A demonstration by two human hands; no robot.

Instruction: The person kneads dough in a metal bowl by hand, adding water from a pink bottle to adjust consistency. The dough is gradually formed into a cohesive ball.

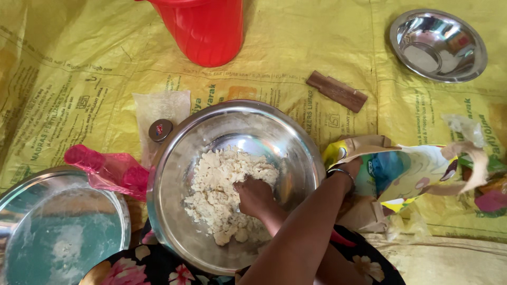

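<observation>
- Your right hand (255,196) presses into the dough (224,190), fingers curled together.
- Bowl (174,174) centre; red jug (203,31) at 12 o'clock.
- Left hand: not visible.

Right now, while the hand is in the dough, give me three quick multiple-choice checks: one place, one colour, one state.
1. The small steel bowl lies: A top right; B bottom left; C inside the bucket.
2. The bucket is: A blue; B red; C white.
3. The dough in the large steel bowl is: A a smooth ball; B crumbly lumps; C rolled flat.

A: it sits at the mat's far right corner.
B: its wall is plainly red.
B: loose clumps surround the right hand pressing into it.
</observation>
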